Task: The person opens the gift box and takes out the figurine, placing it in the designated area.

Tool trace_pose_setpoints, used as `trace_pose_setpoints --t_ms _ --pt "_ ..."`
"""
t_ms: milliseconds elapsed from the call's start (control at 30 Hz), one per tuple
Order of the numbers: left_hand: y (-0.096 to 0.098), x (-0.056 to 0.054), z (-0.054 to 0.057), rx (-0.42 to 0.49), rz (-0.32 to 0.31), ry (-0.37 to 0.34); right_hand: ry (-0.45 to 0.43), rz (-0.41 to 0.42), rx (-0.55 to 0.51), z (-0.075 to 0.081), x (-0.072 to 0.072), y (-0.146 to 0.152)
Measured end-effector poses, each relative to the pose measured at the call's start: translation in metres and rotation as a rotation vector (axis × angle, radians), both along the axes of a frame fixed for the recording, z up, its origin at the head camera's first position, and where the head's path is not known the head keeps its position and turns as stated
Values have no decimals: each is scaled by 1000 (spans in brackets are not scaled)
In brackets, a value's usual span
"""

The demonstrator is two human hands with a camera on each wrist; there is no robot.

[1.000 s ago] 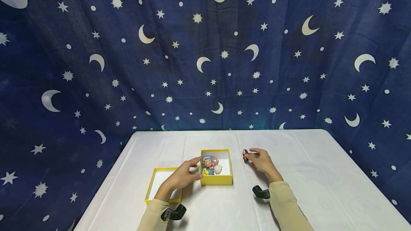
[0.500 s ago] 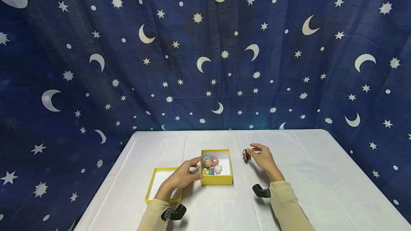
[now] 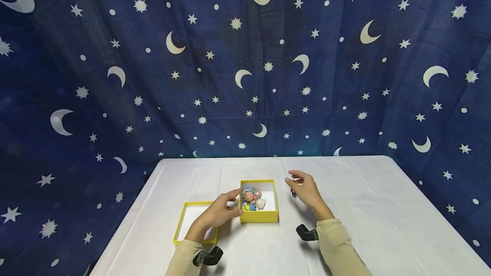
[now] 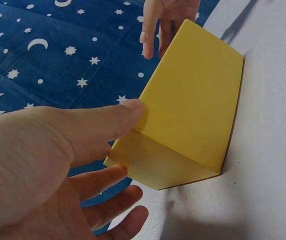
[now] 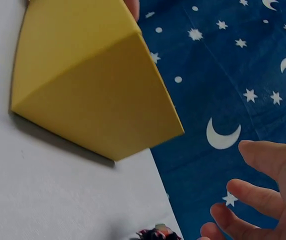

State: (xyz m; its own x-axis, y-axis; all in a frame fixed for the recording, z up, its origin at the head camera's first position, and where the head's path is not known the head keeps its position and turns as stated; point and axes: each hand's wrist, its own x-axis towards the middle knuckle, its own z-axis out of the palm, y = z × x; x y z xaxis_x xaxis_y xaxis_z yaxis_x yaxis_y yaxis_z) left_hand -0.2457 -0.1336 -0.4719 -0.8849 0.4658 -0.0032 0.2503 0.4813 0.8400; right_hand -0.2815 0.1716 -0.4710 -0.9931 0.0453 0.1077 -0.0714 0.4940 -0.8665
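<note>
An uncovered yellow box (image 3: pixel 258 217) with a white inside holds several small toy figures (image 3: pixel 250 196). My left hand (image 3: pixel 218 212) grips it at its left side, the thumb at the near left corner and the index finger farther back along the rim. In the left wrist view the thumb presses the yellow wall (image 4: pixel 193 90). To the right of the box, my right hand (image 3: pixel 307 188) hovers with fingers spread and holds nothing. Below it on the table is a small dark-and-red toy figure (image 3: pixel 293 192), mostly hidden by the hand; its top (image 5: pixel 159 233) shows in the right wrist view.
The yellow-rimmed box lid (image 3: pixel 188 220) lies inside up on the left, partly under the left forearm. A white cloth (image 3: pixel 356 208) covers the table. Behind it hangs a dark blue curtain (image 3: pixel 245 54) with moons and stars.
My right hand has let go of the small figure, which stays on the table, and has shifted slightly left over it. The left hand has held its place at the box.
</note>
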Motion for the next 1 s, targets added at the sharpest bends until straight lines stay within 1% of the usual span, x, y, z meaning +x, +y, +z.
trace_pose_setpoints --t_ms 67,267,333,467,567,733,800,1000 --pt "1 1 1 -2 6 -5 4 14 -7 0 1 -3" --pt "1 3 3 -1 4 -7 33 20 5 0 3 -12" --pt "1 3 3 0 5 -7 51 26 7 -1 3 -15" --pt "1 3 3 -9 10 -2 122 38 15 -2 5 -19" --pt "1 3 3 -11 12 -4 149 54 25 -3 6 -23" --pt "1 4 3 -7 16 -8 102 81 19 -3 7 -29" --pt "2 4 3 -4 16 -7 79 80 15 -2 7 -32" --pt "1 3 4 -8 13 -6 71 106 36 -1 11 -39"
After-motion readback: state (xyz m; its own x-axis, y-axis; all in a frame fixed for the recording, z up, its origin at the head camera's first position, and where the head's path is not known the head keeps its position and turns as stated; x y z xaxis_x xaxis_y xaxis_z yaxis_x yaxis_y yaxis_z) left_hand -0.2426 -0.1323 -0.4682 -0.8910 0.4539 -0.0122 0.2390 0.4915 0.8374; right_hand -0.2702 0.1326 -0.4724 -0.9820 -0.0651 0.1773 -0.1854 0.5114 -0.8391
